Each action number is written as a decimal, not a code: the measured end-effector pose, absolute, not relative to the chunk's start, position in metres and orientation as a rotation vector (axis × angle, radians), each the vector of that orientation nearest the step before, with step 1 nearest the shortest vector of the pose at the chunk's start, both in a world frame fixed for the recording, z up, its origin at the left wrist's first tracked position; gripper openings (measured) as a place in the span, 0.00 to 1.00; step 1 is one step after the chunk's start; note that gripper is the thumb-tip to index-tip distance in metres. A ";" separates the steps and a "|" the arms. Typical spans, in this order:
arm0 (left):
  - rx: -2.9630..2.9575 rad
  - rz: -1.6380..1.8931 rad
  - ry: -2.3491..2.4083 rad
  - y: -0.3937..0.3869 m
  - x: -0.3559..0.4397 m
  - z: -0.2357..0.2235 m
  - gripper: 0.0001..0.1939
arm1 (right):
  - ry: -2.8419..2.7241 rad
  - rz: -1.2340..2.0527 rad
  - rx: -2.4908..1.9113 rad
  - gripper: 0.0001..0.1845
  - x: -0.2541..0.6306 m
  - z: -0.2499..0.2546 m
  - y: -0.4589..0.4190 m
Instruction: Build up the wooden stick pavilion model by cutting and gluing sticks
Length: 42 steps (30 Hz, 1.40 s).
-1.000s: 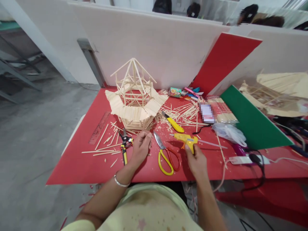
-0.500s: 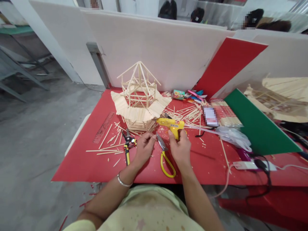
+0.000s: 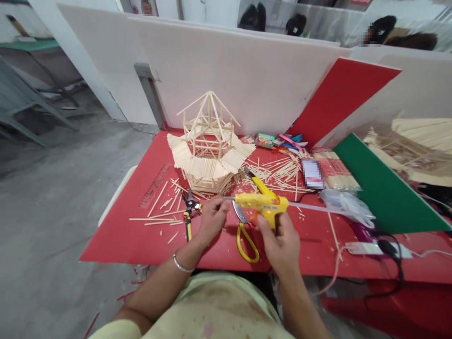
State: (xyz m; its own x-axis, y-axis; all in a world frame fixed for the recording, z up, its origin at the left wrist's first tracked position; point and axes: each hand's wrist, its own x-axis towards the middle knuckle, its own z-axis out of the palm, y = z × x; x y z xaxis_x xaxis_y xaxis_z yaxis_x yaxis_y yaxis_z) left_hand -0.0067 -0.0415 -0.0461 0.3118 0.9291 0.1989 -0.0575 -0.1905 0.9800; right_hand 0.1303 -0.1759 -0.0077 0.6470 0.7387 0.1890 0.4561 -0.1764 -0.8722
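My right hand (image 3: 282, 247) grips a yellow hot glue gun (image 3: 261, 202), its nozzle pointing left and a clear glue stick (image 3: 310, 207) trailing from its back. At the nozzle tip, my left hand (image 3: 213, 217) is closed in a pinch; what its fingers hold is hidden. Beneath the gun lie yellow-handled scissors (image 3: 241, 227), partly covered. Left of my left hand are black-and-yellow pliers (image 3: 188, 221). Just beyond both hands stands a pavilion-like model (image 3: 203, 167) of thin wooden sticks, its upper roof a bare frame and its lower roof covered with sticks.
Loose wooden sticks (image 3: 278, 169) litter the red tabletop (image 3: 116, 235). A yellow-and-black tool (image 3: 259, 181) lies behind the gun. A ruler (image 3: 154, 186) is at left; a phone (image 3: 312, 173), plastic bag (image 3: 349, 207) and power strip (image 3: 363, 248) are at right. White boards (image 3: 229, 75) stand behind.
My right hand has brought the glue gun nearer and lower, its nozzle now at my left fingertips. The yellow-and-black tool behind it has come into view. My left hand stays pinched.
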 end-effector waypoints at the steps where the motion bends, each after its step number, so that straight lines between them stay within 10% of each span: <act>1: 1.483 1.133 0.848 -0.041 -0.007 -0.046 0.21 | -0.951 0.349 -1.835 0.22 0.133 -0.009 -0.190; 18: 1.525 1.065 0.764 -0.044 -0.008 -0.045 0.16 | -0.846 0.130 -2.827 0.36 0.219 -0.060 -0.208; 25: 1.420 1.044 0.638 -0.048 -0.008 -0.033 0.16 | -1.011 -0.358 -2.471 0.29 0.193 -0.026 -0.208; 42: 1.352 0.911 0.779 -0.046 -0.011 -0.047 0.28 | -1.603 0.249 -1.356 0.10 0.124 -0.031 -0.113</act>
State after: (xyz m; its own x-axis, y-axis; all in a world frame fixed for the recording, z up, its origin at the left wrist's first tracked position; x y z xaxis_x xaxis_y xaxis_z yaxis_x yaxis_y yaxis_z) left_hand -0.0107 -0.0463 -0.0471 0.4571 0.8882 0.0461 -0.0920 -0.0044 0.9958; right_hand 0.1244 -0.1135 -0.0309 0.1066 0.8386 0.5342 0.6374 0.3547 -0.6841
